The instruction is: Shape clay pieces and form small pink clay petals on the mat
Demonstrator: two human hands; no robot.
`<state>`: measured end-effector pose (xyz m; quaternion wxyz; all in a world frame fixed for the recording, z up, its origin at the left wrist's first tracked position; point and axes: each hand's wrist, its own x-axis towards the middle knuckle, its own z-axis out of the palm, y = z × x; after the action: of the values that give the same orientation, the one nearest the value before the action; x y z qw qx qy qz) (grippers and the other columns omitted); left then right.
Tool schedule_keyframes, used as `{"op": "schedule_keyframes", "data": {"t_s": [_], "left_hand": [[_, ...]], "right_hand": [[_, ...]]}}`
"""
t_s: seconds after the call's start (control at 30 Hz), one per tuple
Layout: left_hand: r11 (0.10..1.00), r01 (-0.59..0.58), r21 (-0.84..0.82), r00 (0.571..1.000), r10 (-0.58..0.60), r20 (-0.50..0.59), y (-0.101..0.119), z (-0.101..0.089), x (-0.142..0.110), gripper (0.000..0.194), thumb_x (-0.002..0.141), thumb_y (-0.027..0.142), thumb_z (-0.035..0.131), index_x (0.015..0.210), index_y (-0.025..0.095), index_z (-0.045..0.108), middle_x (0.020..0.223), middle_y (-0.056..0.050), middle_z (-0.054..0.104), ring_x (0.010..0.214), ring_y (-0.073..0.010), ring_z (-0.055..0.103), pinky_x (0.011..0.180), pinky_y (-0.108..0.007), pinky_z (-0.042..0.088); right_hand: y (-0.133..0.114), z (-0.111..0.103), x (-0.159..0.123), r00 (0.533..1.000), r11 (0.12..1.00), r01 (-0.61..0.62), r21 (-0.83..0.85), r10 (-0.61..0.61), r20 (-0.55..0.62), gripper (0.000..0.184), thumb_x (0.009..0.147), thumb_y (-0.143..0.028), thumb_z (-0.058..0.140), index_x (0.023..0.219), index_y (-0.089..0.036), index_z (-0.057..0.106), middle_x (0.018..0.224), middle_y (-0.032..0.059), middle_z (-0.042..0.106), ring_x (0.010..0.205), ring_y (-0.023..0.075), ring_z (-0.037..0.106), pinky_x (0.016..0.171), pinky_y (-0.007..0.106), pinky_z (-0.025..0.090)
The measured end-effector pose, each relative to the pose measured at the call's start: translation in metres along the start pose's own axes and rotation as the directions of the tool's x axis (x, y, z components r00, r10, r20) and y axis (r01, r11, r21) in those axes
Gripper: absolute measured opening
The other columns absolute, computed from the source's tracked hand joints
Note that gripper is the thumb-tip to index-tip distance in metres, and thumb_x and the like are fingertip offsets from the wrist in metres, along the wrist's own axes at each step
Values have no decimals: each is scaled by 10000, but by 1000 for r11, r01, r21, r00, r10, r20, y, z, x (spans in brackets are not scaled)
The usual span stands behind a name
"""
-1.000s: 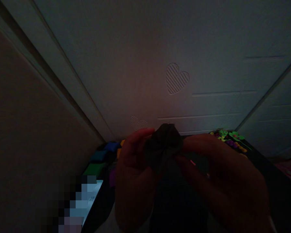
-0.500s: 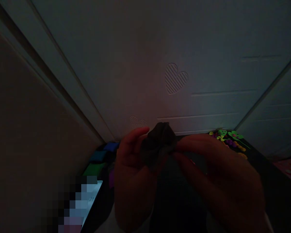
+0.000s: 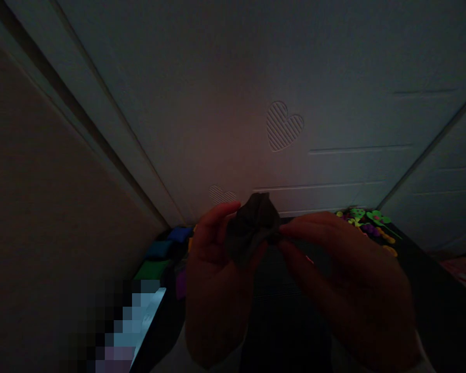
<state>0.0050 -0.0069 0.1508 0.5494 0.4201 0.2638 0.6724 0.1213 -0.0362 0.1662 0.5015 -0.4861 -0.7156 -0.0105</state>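
A dark grey lump (image 3: 252, 225) with folded, petal-like edges is held up before the white panel. It looks like modelling clay, though the dim light hides its texture. My left hand (image 3: 219, 290) is curled around its left side and underside, fingers bent behind it. From the right, my right hand (image 3: 357, 282) pinches at the lump's right edge with thumb and forefinger. The exact contact at those fingertips is too dark to make out.
Blue (image 3: 179, 234), teal (image 3: 159, 249), green (image 3: 152, 269) and purple (image 3: 181, 284) pieces lie at left on the dark table (image 3: 295, 326). A bright, partly pixelated screen (image 3: 149, 316) is lower left. Colourful small flower shapes (image 3: 377, 216) lie at right. Behind stands a white panel (image 3: 233, 103) with embossed hearts.
The right fingertips have shifted slightly at the lump's edge, and more of its folded front shows. The view has moved a little. Both hands stay at the lump.
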Motion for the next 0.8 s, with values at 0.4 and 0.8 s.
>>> {"op": "schedule_keyframes", "data": {"t_s": [0.4, 0.8], "left_hand": [[992, 59, -109, 998, -57, 24, -2, -3, 2, 373, 611, 180, 651, 951, 277, 530, 856, 38, 610, 787, -85, 572, 717, -172, 459], [999, 38, 28, 999, -39, 24, 7, -9, 5, 463, 611, 113, 634, 994, 335, 498, 844, 50, 594, 746, -114, 588, 653, -217, 488]], "right_hand": [[-1, 4, 0, 999, 998, 26, -60, -29, -38, 187, 692, -184, 575, 877, -207, 591, 841, 1, 618, 770, 114, 553, 684, 222, 446], [-1, 3, -1, 1000, 994, 10, 107, -12, 20, 198, 690, -197, 570, 887, -189, 583, 884, 18, 597, 822, 127, 542, 702, 226, 434]]}}
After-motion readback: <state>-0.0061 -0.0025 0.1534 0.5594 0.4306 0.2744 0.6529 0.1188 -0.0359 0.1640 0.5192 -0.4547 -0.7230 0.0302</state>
